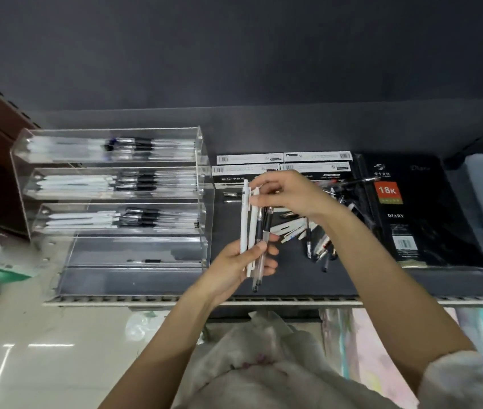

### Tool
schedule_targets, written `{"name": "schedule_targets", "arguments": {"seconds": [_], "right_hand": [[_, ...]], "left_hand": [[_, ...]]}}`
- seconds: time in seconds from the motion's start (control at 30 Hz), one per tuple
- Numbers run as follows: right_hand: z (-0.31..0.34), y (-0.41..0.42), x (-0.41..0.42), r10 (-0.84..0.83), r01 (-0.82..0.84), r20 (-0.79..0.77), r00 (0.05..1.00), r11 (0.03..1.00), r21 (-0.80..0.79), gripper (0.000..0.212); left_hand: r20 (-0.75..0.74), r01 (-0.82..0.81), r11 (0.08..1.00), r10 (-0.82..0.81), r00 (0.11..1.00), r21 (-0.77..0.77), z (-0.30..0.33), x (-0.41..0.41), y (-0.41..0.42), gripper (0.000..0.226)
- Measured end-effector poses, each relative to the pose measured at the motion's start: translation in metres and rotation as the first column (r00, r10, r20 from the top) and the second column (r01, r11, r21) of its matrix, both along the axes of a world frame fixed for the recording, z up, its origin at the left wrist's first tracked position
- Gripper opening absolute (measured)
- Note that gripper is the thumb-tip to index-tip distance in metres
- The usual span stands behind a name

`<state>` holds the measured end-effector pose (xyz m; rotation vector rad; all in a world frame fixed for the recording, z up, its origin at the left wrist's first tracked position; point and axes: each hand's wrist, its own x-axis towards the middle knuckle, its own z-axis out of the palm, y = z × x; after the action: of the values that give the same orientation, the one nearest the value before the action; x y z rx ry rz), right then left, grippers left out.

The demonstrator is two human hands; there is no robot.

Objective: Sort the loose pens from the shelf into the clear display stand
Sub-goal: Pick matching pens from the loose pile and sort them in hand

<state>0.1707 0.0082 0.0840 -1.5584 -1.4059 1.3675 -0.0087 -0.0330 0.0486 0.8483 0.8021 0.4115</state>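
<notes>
Curling around a small bundle of pens [256, 231] just right of the frame's centre, the fingers of the left hand [241, 261] hold two white barrels and two clear, dark-gripped ones roughly upright, thumb pressed across the front. Above them the right hand [286, 194] pinches the top ends of that same bundle between thumb and bent fingertips. Behind and to the right of both hands, the loose pens [311, 231] lie in a jumbled heap on the dark shelf [293, 278], white and clear ones crossing one another. Left of the hands, touching the shelf surface, stands the clear display stand [116, 202]: its three upper tiers each hold a row of pens lying sideways, white ones to the left and dark-gripped ones toward the right, while the lowest trough holds a single pen. At the back of the shelf, in the upper middle, sit white pen boxes [284, 160] with barcodes, and to their right lies a black diary [405, 208] with an orange "18K" label. A pale perforated rail edges the shelf front. A dark grey wall fills the top of the frame, a brown panel shows at upper left, and glossy light floor tiles [42, 349] spread across the lower left.
</notes>
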Motion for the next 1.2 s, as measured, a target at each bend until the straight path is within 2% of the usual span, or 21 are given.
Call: {"name": "schedule_targets", "arguments": {"seconds": [0.13,0.2,0.33,0.5,0.8,0.9,1.0,1.2], "right_hand": [[0.004,0.012,-0.016,0.118,-0.117,0.052,0.992,0.993,-0.008,0.021],[0.007,0.016,-0.026,0.173,-0.174,0.058,0.983,0.985,0.0,0.013],[0.011,0.02,-0.039,0.223,-0.226,0.086,0.971,0.974,0.034,0.008],[0.004,0.017,-0.047,0.313,-0.311,0.139,0.94,0.95,-0.037,0.018],[0.021,0.019,-0.045,0.351,-0.35,0.185,0.918,0.936,-0.041,0.029],[0.026,0.021,-0.044,0.384,-0.389,0.227,0.895,0.921,-0.024,0.024],[0.028,0.02,-0.048,0.335,-0.35,0.254,0.907,0.937,0.016,0.018],[0.037,0.011,-0.043,0.08,-0.131,0.231,0.97,0.968,0.214,0.004]], "left_hand": [[0.001,-0.014,1.0,0.014,1.0,0.011,-0.001,-0.015,-0.002,0.021],[-0.006,-0.003,1.0,0.003,1.0,0.023,-0.002,-0.021,-0.004,0.02],[0.012,-0.028,1.0,0.028,1.0,0.006,-0.006,-0.03,-0.007,0.02],[0.06,-0.054,0.998,0.056,0.997,-0.028,-0.006,-0.04,-0.006,0.02],[0.093,-0.007,0.999,0.011,0.996,-0.045,-0.006,-0.047,0.0,0.021],[0.094,0.022,0.999,-0.018,0.995,-0.046,-0.006,-0.046,-0.001,0.021],[0.095,0.024,0.998,-0.019,0.995,-0.053,-0.007,-0.044,-0.002,0.02],[0.095,-0.018,0.997,0.025,0.995,-0.074,-0.009,-0.046,-0.001,0.02]]}}
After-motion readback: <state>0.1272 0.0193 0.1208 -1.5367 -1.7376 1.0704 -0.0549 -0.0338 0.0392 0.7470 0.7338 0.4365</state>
